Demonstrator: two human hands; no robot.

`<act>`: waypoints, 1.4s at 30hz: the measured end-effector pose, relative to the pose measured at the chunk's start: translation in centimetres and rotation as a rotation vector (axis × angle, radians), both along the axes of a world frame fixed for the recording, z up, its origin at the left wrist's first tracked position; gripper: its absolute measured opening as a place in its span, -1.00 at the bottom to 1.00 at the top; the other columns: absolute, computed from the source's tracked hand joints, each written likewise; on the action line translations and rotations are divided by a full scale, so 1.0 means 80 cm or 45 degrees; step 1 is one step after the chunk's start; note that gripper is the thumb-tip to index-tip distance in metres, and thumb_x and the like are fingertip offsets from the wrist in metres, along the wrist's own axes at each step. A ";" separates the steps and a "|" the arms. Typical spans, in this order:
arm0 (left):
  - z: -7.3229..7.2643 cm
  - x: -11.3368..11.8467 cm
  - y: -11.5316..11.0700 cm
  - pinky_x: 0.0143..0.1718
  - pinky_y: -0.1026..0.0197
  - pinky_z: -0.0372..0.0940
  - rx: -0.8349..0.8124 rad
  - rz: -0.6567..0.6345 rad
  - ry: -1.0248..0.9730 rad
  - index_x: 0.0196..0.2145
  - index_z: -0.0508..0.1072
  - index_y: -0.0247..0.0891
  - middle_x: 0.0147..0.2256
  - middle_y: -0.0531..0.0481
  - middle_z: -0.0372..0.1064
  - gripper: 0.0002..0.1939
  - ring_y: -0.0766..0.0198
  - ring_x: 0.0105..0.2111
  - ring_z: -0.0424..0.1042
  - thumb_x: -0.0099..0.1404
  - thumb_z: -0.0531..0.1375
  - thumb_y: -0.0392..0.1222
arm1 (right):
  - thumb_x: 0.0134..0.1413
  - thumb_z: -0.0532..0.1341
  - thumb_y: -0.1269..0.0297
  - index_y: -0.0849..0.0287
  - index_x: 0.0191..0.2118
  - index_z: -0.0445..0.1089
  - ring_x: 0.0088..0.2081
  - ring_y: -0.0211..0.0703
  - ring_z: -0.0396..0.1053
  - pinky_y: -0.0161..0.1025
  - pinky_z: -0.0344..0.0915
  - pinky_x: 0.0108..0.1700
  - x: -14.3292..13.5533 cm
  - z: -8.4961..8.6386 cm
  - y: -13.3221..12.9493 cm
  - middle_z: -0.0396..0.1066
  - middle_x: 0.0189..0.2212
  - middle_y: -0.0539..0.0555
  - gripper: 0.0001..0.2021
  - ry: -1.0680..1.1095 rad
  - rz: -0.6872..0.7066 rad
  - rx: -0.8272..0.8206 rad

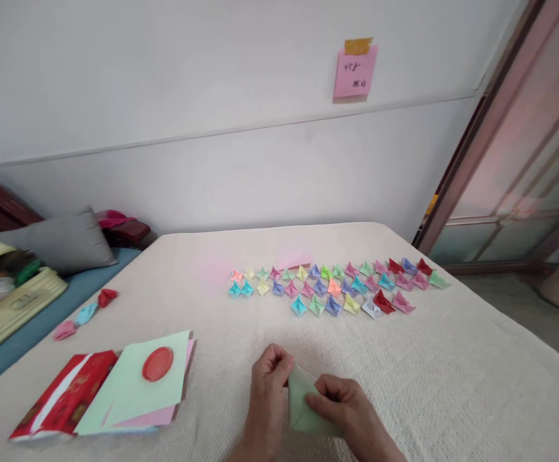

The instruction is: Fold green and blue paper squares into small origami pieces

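A light green sheet of paper (301, 407), folded into a smaller shape, is held between my two hands near the bottom centre. My left hand (268, 391) pinches its upper left corner between thumb and fingers. On the right side, my right hand (341, 407) grips the same paper, with the thumb lying across its face. Beyond my hands, several small folded paper pieces (334, 306) in many colours stand in rows on the cream cloth (240, 353).
Left of my hands lie a stack of coloured paper (135, 391) with a round red object (158, 364) on top, and a red packet (67, 394). Folded pieces (85, 314) rest at the far left. A pink note (355, 74) is taped to the wall.
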State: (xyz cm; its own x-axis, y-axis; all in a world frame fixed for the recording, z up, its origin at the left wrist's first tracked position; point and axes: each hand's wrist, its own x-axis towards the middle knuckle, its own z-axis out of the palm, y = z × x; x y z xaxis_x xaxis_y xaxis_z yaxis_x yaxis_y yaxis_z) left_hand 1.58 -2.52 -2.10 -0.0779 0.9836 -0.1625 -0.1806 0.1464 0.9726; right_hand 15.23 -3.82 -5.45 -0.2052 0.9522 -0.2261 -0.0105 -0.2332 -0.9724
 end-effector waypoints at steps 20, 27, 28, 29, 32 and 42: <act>-0.009 0.001 0.005 -0.63 0.28 -0.13 -0.063 -0.201 0.213 -0.67 0.18 -0.21 -0.68 0.19 -0.05 -0.57 0.39 -0.66 -0.04 0.09 0.21 0.12 | -0.24 0.22 0.09 0.10 -0.68 0.07 -0.63 -0.34 -0.05 -0.31 -0.15 -0.59 0.007 0.001 0.003 0.04 -0.72 -0.13 -0.68 -0.022 -0.080 -0.064; -0.003 -0.005 0.010 -0.56 0.30 -0.03 0.024 -0.130 0.184 -0.63 0.19 -0.21 -0.64 0.20 0.00 -0.70 0.39 -0.61 0.01 0.04 0.25 -0.10 | -0.27 0.25 0.10 0.11 -0.70 0.08 -0.64 -0.37 -0.13 -0.30 -0.21 -0.58 0.000 0.003 0.000 -0.02 -0.74 -0.16 -0.66 -0.002 -0.046 -0.059; -0.002 -0.005 0.010 -0.58 0.30 -0.04 0.019 -0.127 0.184 -0.64 0.19 -0.21 -0.65 0.20 -0.01 -0.69 0.39 -0.62 0.00 0.06 0.23 -0.08 | -0.27 0.25 0.10 0.11 -0.70 0.09 -0.64 -0.37 -0.12 -0.30 -0.22 -0.58 -0.001 0.002 -0.001 -0.01 -0.75 -0.16 -0.67 0.004 -0.040 -0.061; -0.002 -0.006 0.009 -0.59 0.29 -0.06 0.014 -0.122 0.185 -0.65 0.19 -0.21 -0.67 0.20 -0.02 -0.68 0.39 -0.63 -0.01 0.09 0.22 -0.06 | -0.27 0.25 0.11 0.11 -0.70 0.09 -0.65 -0.37 -0.11 -0.31 -0.22 -0.58 -0.002 0.002 -0.001 0.00 -0.75 -0.16 -0.67 0.010 -0.034 -0.064; 0.002 -0.007 0.007 -0.61 0.28 -0.08 0.007 -0.086 0.196 -0.67 0.15 -0.20 -0.69 0.20 -0.06 -0.61 0.38 -0.65 -0.02 0.16 0.16 0.01 | -0.26 0.25 0.13 0.13 -0.69 0.12 -0.65 -0.38 -0.09 -0.31 -0.21 -0.58 -0.004 0.000 -0.003 0.03 -0.75 -0.15 -0.70 0.027 -0.033 -0.077; -0.005 0.002 0.001 -0.58 0.31 0.06 -0.121 -0.410 0.158 -0.57 0.26 -0.24 -0.63 0.13 0.17 -0.67 0.38 -0.62 0.15 -0.02 0.29 0.00 | -0.16 0.24 0.17 0.14 -0.66 0.14 -0.61 -0.35 -0.03 -0.30 -0.14 -0.55 0.012 0.012 0.002 0.06 -0.70 -0.13 -0.71 0.021 -0.262 -0.086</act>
State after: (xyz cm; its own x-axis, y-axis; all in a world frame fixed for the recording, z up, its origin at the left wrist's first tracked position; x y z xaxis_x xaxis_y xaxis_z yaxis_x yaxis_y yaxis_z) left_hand 1.74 -2.47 -2.50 0.2088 0.9419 -0.2633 0.0083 0.2675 0.9635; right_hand 16.15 -3.62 -4.49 -0.0119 0.9572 -0.2893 -0.0801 -0.2893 -0.9539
